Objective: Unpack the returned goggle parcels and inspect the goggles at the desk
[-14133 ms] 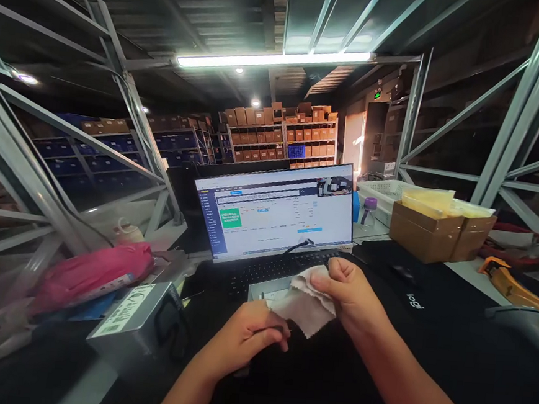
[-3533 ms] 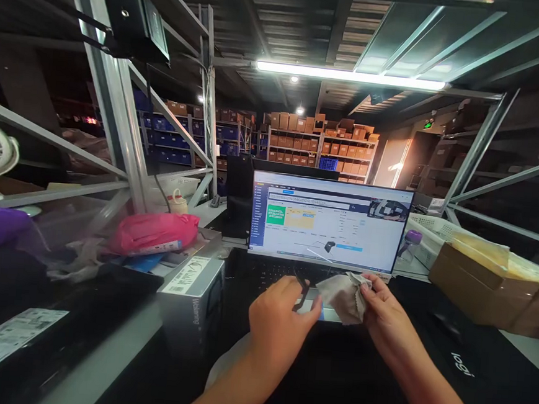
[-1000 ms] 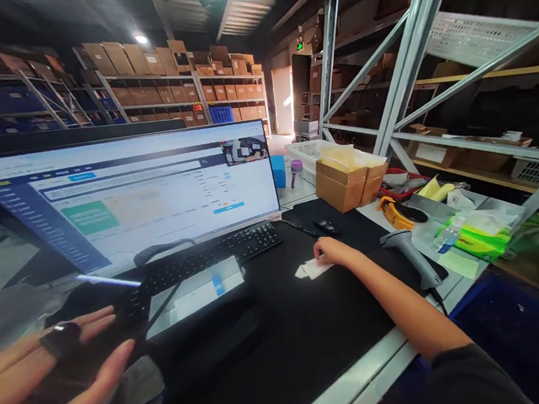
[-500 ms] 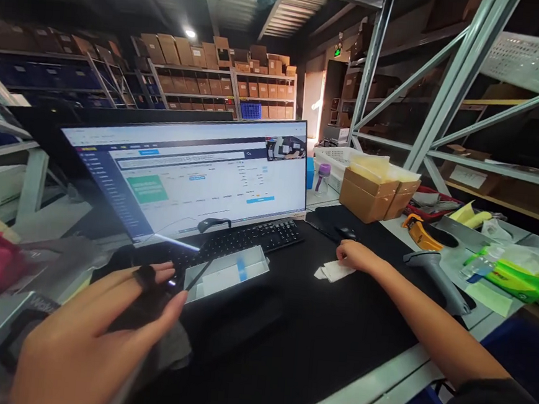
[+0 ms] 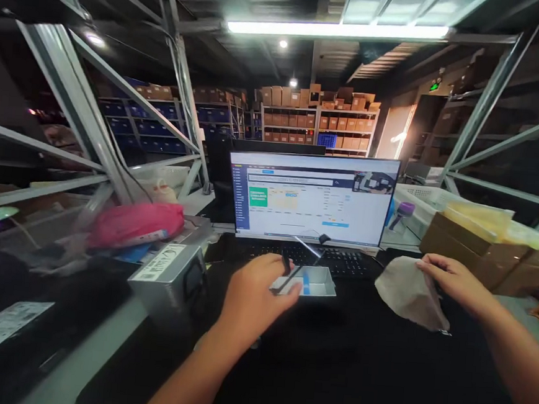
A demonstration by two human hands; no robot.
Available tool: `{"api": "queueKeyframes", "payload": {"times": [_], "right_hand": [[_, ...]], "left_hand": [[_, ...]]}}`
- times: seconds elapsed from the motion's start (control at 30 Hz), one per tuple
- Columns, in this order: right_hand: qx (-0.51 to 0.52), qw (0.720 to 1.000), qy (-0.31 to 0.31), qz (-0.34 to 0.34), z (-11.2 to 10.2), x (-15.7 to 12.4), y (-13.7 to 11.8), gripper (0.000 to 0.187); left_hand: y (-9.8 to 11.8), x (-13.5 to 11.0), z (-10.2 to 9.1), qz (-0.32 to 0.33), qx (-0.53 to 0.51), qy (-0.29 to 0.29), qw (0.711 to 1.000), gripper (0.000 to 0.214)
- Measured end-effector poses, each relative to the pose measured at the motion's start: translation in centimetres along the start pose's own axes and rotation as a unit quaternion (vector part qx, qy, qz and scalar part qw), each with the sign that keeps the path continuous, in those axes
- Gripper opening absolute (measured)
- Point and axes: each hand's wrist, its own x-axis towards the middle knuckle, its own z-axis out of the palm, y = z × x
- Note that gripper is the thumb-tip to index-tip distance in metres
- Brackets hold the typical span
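My left hand (image 5: 260, 282) is closed on what look like glasses (image 5: 310, 249), with thin dark arms and a bright, shiny edge sticking out past the fingers. The hand covers most of them. Just beyond it lies an open white box (image 5: 323, 283) with a blue strip inside, in front of the black keyboard (image 5: 346, 262). On the right, my right hand (image 5: 441, 271) pinches a pale grey-beige cloth (image 5: 409, 294) by its upper edge. The cloth hangs spread out above the black mat (image 5: 331, 362).
A monitor (image 5: 296, 219) stands behind the keyboard. To the left are a silver box (image 5: 163, 281) and a pink bag (image 5: 137, 223). Cardboard boxes (image 5: 457, 238) with yellowish packets and a white basket (image 5: 423, 195) stand at the right. Metal rack posts (image 5: 185, 89) rise on both sides.
My right hand has lifted the small folded cloth off the mat, and it now hangs unfolded. The view has swung left. My left hand still holds the glasses near the white box.
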Motion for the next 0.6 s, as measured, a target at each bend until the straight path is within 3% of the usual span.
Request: {"api": "queueKeyframes", "payload": {"times": [0.1,0.17,0.27,0.37,0.47,0.6], "right_hand": [[0.034,0.996,-0.083,0.019,1.8,-0.1,-0.9,0.036],[0.114,0.990,-0.064,0.060,3.3,-0.3,-2.2,0.034],[0.291,0.954,-0.021,0.073,6.7,-2.0,-5.6,0.035],[0.394,0.917,-0.066,-0.010,11.3,-5.7,-9.5,0.039],[0.397,0.895,-0.178,-0.096,15.1,-9.5,-12.0,0.036],[0.324,0.877,-0.284,-0.214,16.4,-11.1,-12.5,0.036]], "left_hand": [[0.9,-0.3,0.6,0.022,0.007,0.058,0.998,0.014],[1.1,-0.5,1.1,0.029,0.027,0.091,0.995,0.013],[1.3,-0.7,1.8,0.024,0.053,0.106,0.993,0.011],[1.2,-0.9,2.3,0.005,0.076,0.099,0.992,0.009],[1.0,-1.2,2.6,-0.013,0.109,0.091,0.990,0.006],[0.8,-1.7,3.1,-0.017,0.136,0.089,0.987,0.006]]}}
